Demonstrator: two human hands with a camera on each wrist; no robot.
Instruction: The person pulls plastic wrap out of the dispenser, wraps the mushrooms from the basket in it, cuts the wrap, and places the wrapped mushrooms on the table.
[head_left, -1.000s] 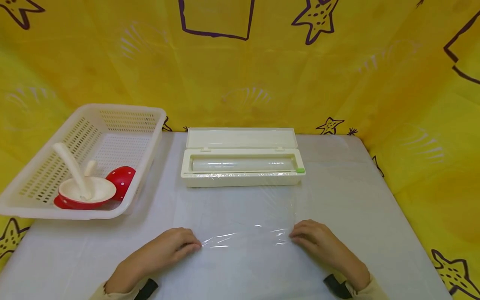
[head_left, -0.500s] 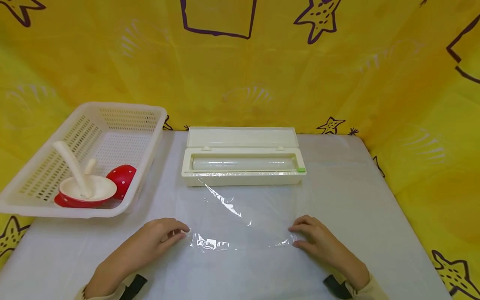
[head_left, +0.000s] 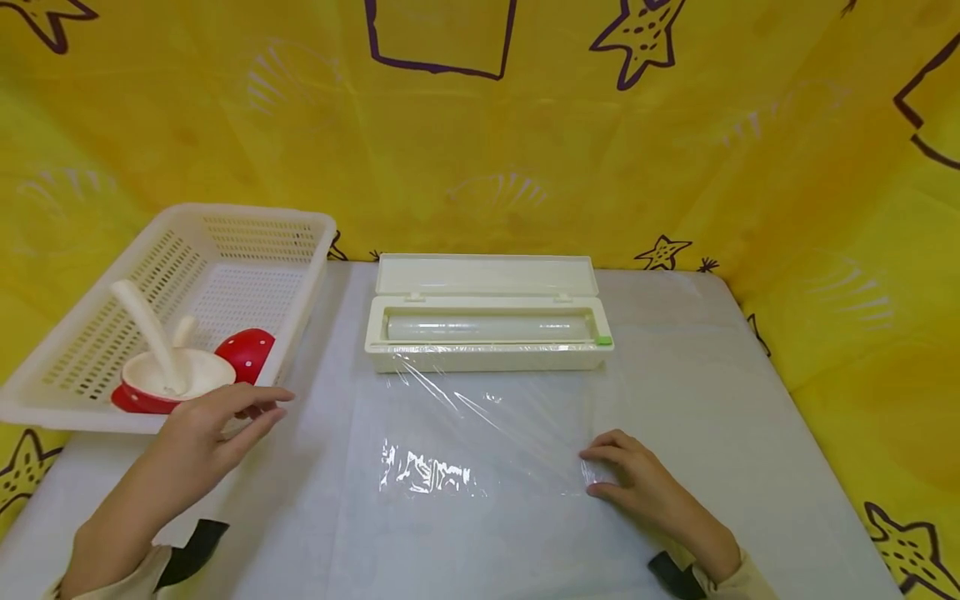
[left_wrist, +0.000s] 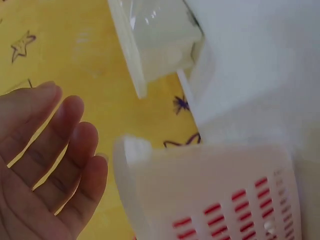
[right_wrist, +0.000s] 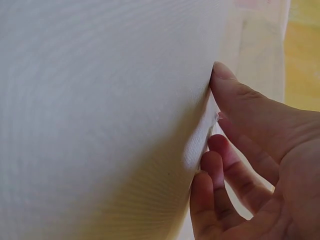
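A sheet of clear cling film lies pulled out toward the front from a cream dispenser box. The film roll sits inside it under a raised lid. My right hand rests at the sheet's front right corner. Its thumb and fingers stand apart, fingertips on the film and table; in the right wrist view the same hand shows this gap. My left hand, holding nothing, is off the film beside the front right of a white basket. Its fingers are loosely bent in the left wrist view.
Inside the basket lie a red bowl with a white inside, a white-handled spoon or ladle standing in it, and a red piece with white dots. A white cloth covers the table. Yellow patterned fabric hangs behind.
My left hand has left the film's front left corner and moved left to the basket. The right hand stays at its corner, with thumb and fingers now further apart. The film shows fresh creases.
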